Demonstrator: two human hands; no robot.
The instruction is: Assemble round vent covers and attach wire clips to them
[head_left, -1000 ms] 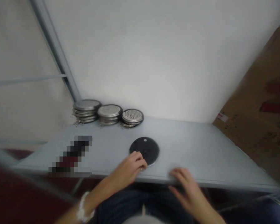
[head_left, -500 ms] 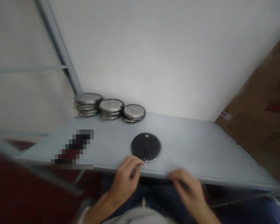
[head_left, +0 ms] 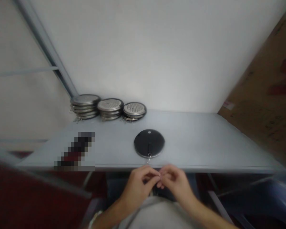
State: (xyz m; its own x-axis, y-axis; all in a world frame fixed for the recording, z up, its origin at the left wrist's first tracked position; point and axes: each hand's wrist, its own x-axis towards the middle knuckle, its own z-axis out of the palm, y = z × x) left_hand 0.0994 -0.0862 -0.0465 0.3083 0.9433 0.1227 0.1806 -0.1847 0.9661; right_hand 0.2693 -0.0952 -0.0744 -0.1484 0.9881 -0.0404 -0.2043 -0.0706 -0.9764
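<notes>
Our left hand and right hand come together fingertip to fingertip just off the near edge of the grey worktop, any grip unclear; a round black disc lies near that edge, a small wire clip at its rim

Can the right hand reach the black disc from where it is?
Probably yes: the right hand sits just below the table's front edge, and nothing stands between it and the black disc. Its fingers meet the left hand.
</notes>
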